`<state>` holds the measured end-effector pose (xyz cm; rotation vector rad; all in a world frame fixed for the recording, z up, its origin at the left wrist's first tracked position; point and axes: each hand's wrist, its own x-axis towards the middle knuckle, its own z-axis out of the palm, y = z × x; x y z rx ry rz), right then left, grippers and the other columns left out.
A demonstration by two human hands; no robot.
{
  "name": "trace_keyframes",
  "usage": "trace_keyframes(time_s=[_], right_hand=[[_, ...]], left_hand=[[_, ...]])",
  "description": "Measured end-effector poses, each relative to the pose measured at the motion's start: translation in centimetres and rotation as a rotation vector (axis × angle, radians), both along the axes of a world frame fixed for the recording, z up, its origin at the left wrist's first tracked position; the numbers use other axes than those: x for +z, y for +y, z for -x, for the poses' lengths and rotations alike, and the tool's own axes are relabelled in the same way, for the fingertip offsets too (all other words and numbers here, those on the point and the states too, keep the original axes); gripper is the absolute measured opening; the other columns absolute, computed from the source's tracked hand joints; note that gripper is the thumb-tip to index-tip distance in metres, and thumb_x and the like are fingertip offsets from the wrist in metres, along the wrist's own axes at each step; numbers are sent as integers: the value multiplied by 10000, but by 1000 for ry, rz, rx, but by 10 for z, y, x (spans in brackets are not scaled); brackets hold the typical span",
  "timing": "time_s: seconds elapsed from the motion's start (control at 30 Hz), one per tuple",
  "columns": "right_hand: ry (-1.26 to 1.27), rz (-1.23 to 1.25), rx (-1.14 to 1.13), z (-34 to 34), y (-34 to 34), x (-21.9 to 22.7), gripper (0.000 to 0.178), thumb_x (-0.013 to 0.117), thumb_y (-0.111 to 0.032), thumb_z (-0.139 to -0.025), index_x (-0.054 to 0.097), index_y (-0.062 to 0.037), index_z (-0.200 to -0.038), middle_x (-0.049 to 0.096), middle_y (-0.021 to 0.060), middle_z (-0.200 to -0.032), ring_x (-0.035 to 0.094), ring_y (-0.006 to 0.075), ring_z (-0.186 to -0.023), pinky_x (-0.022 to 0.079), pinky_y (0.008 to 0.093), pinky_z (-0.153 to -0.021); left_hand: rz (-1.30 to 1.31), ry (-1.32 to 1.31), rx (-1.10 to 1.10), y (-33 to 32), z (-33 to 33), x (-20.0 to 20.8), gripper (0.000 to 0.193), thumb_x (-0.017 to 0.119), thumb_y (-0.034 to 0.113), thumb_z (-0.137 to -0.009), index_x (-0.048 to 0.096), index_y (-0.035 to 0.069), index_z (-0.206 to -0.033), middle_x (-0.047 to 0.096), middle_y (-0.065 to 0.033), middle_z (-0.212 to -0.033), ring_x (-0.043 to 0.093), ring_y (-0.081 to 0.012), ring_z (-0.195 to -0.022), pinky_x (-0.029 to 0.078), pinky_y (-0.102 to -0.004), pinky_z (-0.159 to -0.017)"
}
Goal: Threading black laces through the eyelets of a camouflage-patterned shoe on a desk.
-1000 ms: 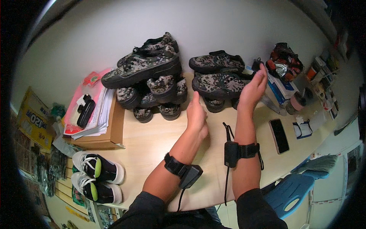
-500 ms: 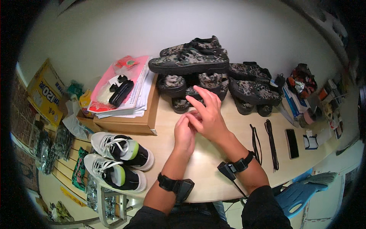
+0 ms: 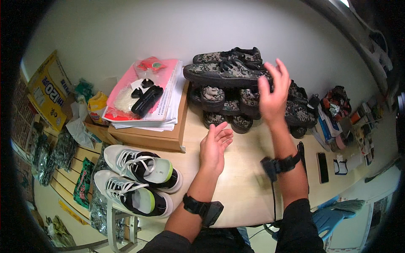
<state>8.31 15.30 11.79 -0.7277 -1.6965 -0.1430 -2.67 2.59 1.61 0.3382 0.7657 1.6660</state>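
Camouflage-patterned shoes with black soles are stacked against the wall, and the top pair [image 3: 223, 74] lies sideways on those below. My right hand [image 3: 274, 95] is raised in front of the stack's right end with its fingers apart, holding nothing; I cannot tell whether it touches a shoe. Low over the table, my left hand [image 3: 216, 148] is open and bare of any object. A black lace [image 3: 301, 148] shows partly beside my right forearm, which hides the rest of it. Two white-and-black sneakers [image 3: 137, 189] with white laces and lime-green linings stand left of my left arm.
Papers and a pink folder [image 3: 168, 67] lie on a cardboard box [image 3: 147, 141], topped by a black plastic part [image 3: 147, 101]. To the right are a phone [image 3: 322, 168], books [image 3: 327, 122] and small clutter. A blue chair [image 3: 333, 219] stands by the table's near right edge.
My hands, close together before, have come apart. The right one has gone up and right to the shoe stack, its forearm now covering the laces. The whole view has shifted slightly.
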Motion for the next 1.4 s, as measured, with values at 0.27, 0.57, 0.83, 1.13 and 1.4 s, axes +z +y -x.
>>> trace_keyframes(time_s=[0.27,0.57,0.83,1.13,1.4], right_hand=[[318,913,466,-31,111,20,347,484,-156,-928,543,-75,-1261,527,98,-1287,472,200,-1185,377,318,-974],[-118,859,712,-37,157,15,476,459,-57,-903,435,-159,-1368,384,89,-1423,376,204,-1280,327,329,-1044],[-424,510,291,-22,182,-2,394,564,-23,-821,537,-135,-1198,525,114,-1196,504,266,-1111,383,329,-975],[10,249,-11,-67,149,23,535,800,-161,-658,538,-68,-1115,554,178,-1118,546,323,-1044,446,395,-885],[363,168,2,-128,40,20,447,772,-126,-719,520,-70,-1084,602,101,-988,589,216,-883,466,327,-802]], left_hand=[[94,-378,81,4,6,-8,444,345,402,-974,555,15,-1035,565,-89,-857,530,-231,-840,440,-389,-844],[105,-333,90,4,-1,-12,389,358,364,-971,537,19,-1006,549,-92,-825,520,-230,-803,443,-377,-807],[183,-312,101,5,-1,-20,361,357,337,-969,524,21,-1018,531,-76,-816,502,-215,-803,436,-367,-810],[162,-176,116,3,-7,-29,352,335,330,-978,513,27,-991,531,-74,-811,502,-205,-770,438,-353,-758],[139,-88,61,8,-22,-29,377,321,347,-981,503,18,-1009,526,-78,-816,503,-196,-759,435,-337,-732]])
